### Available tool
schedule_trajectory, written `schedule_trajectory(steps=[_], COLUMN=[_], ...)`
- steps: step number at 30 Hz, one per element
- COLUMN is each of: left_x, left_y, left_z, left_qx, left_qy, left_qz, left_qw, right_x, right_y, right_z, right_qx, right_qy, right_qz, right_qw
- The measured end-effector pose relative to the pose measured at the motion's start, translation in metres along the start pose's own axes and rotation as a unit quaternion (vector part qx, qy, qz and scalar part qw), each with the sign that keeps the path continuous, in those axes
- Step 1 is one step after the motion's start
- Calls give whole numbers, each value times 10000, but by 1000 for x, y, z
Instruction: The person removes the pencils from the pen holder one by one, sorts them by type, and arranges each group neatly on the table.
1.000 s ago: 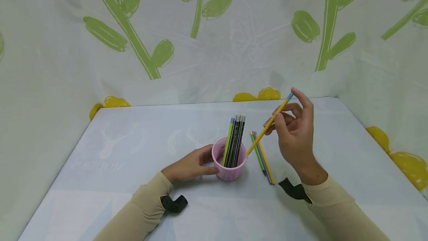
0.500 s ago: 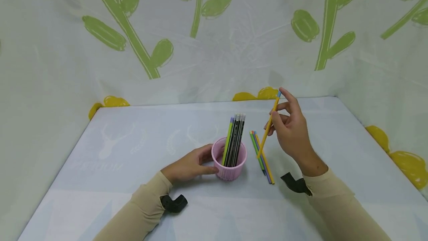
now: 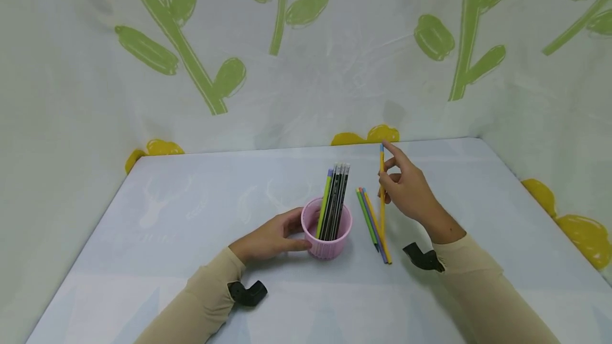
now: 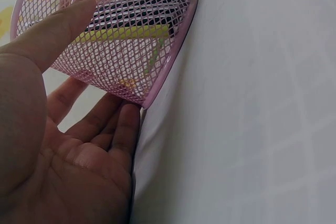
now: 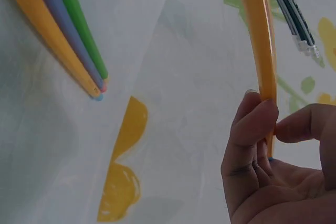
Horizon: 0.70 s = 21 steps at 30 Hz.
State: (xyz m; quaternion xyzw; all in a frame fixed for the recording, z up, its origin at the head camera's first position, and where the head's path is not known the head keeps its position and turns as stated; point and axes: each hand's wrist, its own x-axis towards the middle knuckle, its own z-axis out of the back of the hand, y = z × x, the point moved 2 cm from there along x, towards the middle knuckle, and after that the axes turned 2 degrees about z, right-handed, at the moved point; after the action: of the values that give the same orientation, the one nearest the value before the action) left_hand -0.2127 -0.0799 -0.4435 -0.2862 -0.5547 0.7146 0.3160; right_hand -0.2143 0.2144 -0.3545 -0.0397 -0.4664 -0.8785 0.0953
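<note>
In the head view, my left hand (image 3: 272, 237) holds a pink mesh pencil cup (image 3: 328, 250), thumb on the near side and fingers along the left. Several black pencils (image 3: 337, 200) and one lime pencil (image 3: 325, 201) lean inside it. The left wrist view shows the thumb (image 4: 63, 27) over the mesh wall. My right hand (image 3: 411, 192) pinches a yellow pencil (image 5: 260, 35), its index fingertip at the blue end. That pencil stands nearly vertical in the head view, its lower part overlapping the loose pencils to the right of the cup.
A green pencil (image 3: 366, 219), a purple one and another yellow one lie bunched on the pale tabletop (image 3: 191, 259). Behind the table rises a white wall (image 3: 354, 68) with green leaf prints. Black mounts (image 3: 248, 293) sit at both wrists.
My right hand has moved left and slightly lower with the yellow pencil, which has swung from a slant to nearly upright. The left hand and the cup have stayed put.
</note>
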Motion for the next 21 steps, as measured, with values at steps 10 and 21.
schedule_trajectory(steps=[10,21], left_x=[-2,0], left_y=[2,3], left_z=[0,-1], left_qx=[-7,-42], left_qy=[-23,22], left_qz=[-42,-10], left_qw=[10000,10000], right_x=[13,13], right_y=[-25,-46], right_z=[-5,-10], right_qx=[-755,-867], right_qy=[943,1640], right_qz=[-563,-944], right_qw=[9911,9781])
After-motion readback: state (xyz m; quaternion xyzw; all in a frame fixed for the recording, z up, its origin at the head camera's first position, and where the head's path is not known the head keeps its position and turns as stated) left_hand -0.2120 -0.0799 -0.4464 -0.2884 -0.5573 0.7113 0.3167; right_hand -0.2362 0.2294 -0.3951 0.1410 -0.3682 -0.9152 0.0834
